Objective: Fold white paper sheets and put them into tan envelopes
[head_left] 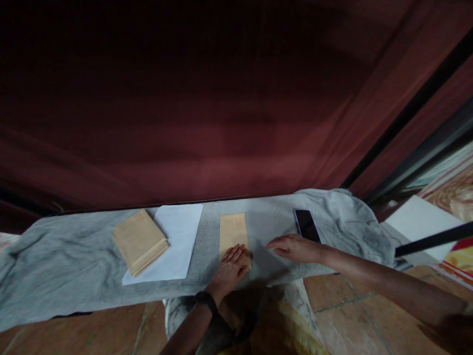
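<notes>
A tan paper envelope (232,229) lies upright in front of me on the grey cloth, with small reddish print near its top right. My left hand (232,267), a dark band on its wrist, lies flat across the envelope's lower end, fingers stretched out. To the right of the envelope, my right hand (291,247) hovers just over or rests on the cloth; I cannot tell which. Its fingers point left, loosely extended and holding nothing. A phone (307,225) with a dark screen lies just beyond that hand.
Grey cloth (74,256) covers the narrow table. On the left, a stack of tan envelopes (142,239) sits partly over white paper sheets (185,241). A dark red panel (221,148) rises behind the table. At right stand a black bar (436,239) and a white board (417,222).
</notes>
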### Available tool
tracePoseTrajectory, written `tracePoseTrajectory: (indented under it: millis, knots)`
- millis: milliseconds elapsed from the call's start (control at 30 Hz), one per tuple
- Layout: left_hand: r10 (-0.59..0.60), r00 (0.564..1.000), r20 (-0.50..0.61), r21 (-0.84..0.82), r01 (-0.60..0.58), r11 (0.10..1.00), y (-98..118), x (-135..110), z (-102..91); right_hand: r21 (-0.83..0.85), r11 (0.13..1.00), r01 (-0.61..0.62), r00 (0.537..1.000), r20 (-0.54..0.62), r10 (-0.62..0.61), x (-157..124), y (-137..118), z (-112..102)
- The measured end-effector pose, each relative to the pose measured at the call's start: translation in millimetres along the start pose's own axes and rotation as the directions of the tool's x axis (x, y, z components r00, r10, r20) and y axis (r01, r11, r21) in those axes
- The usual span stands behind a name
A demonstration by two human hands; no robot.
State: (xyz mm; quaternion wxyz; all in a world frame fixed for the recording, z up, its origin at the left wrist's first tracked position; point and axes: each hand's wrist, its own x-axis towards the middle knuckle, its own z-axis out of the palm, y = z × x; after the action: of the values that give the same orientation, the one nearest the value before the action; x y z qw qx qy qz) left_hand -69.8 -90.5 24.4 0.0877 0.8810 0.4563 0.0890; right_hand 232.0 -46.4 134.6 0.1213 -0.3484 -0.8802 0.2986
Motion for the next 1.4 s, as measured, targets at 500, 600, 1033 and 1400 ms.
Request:
tracePoseTrajectory:
  millis: [500, 600, 1033, 1400]
  knots:
    - [-0.016, 0.987, -0.162, 0.073, 0.029, 0.997, 13.7, -17.9, 20.5, -0.306, 0.951, -0.05, 0.986, -0.167, -0.002, 85.8, 23.4, 128.4]
    - [-0.003, 0.98, -0.197, 0.053, 0.014, 0.998, 13.8, -20.4, 17.3, -0.338, 0.933, -0.124, 0.977, -0.206, 0.055, 103.2, 32.7, 124.4]
    - [-0.051, 0.961, -0.272, -0.092, 0.027, 0.995, 19.1, -23.3, 8.1, -0.32, 0.938, -0.129, 0.974, -0.219, 0.059, 100.2, 31.0, 133.9]
    - [-0.154, 0.96, -0.232, -0.217, 0.103, 0.971, 21.3, -16.8, -3.7, -0.284, 0.957, 0.064, 0.99, -0.102, -0.096, 24.8, 4.3, 142.9]
